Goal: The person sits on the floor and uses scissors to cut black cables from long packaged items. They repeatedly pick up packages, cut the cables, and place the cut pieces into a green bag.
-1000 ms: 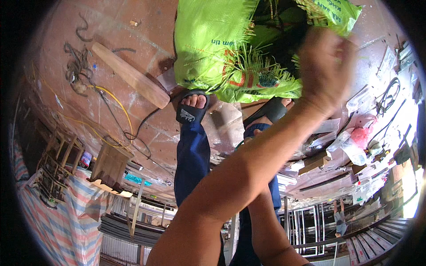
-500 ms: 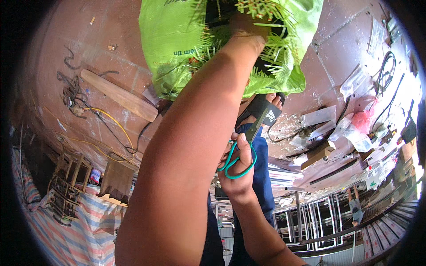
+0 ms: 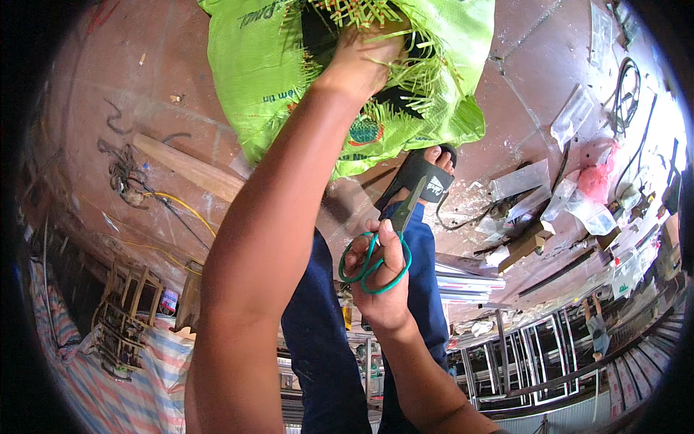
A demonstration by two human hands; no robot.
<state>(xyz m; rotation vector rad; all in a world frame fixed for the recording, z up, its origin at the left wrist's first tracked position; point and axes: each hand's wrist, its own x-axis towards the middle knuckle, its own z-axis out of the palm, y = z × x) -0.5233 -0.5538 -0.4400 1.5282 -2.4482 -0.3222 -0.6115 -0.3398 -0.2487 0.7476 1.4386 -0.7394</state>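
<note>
A bright green woven sack lies at the top of the view, its ragged hole edged with frayed strips. My left hand reaches into this hole. Its wrist and the back of the hand show, but the fingers are hidden by the sack and strips. Lower down, in front of my trouser leg, my right hand is closed on a pair of scissors with teal loop handles. The scissor blades lie together and point up and away, apart from the sack.
A sandalled foot stands just below the sack. On the left floor are a wooden board and tangled cord. Clear plastic pieces and a pink bag lie right. Metal frames stand lower right.
The sack appears further left and a little lower. My left hand shows more at the hole, and its forearm has shifted left. The scissors stay in my right hand.
</note>
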